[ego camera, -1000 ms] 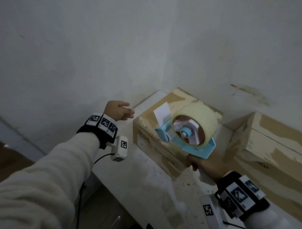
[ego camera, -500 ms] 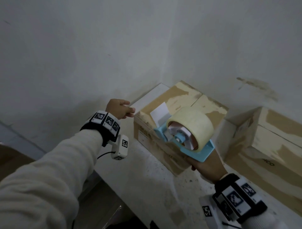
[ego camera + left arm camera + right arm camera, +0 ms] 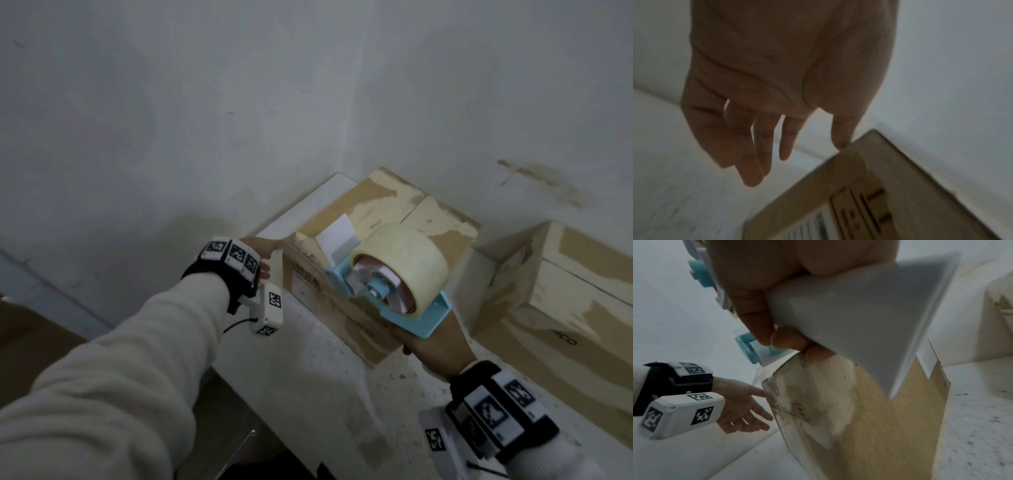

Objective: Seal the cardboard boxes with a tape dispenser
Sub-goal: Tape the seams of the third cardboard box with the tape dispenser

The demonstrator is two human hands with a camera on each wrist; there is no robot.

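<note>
Over the cardboard box (image 3: 383, 219), the right hand (image 3: 435, 342) is gripping the tape dispenser (image 3: 394, 274); at nine o'clock (fingers relaxed, holding nothing) the left hand (image 3: 263, 250) is touching its corner.

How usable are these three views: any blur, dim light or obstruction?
Head view: dim, fairly sharp, edges bowed by the wide lens. Left wrist view: dark and smeared; the left hand fills the top. Right wrist view: brighter, but the tape dispenser handle, close and soft, hides much of the cardboard box.

Half-hidden grip, cropped box

The right hand (image 3: 433, 346) hides the blue plastic tape dispenser (image 3: 404, 308)'s handle; the second brown cardboard box (image 3: 565, 291) runs off frame.
</note>
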